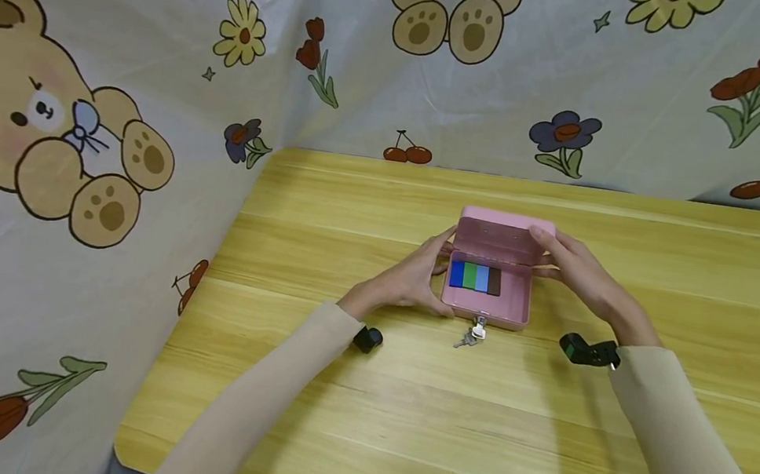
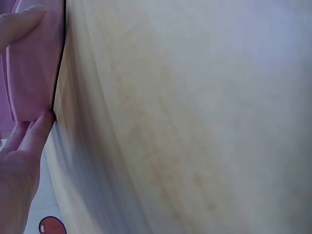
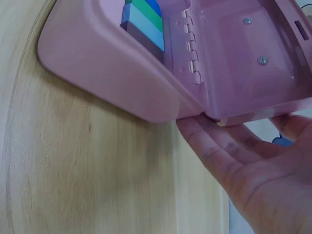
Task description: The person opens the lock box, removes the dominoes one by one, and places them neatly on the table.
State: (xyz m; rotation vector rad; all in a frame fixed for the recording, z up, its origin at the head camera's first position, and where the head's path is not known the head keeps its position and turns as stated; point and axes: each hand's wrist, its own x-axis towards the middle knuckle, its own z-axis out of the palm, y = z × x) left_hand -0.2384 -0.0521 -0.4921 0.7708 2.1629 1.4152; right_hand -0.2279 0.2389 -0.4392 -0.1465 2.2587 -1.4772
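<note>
A: where's the box (image 1: 514, 294), and why both grips on it?
B: Far part of the surface (image 1: 399, 429). Right grip (image 1: 582, 274) pinches the raised lid (image 1: 493, 241), probably keeping it up; left grip (image 1: 411, 272), spread wide, clasps the left side, likely steadying.
A: anything hidden?
B: Some left fingertips, round the far-left corner. Keys (image 1: 470, 337) are too tiny to make out.

The pink rectangular metal box (image 2: 36, 73) is cropped in my left wrist view. In front of it, I can't count the small silver metal keys (image 1: 468, 338); beyond it, my head view crops a tan cloth-printed bear (image 1: 475, 31).
</note>
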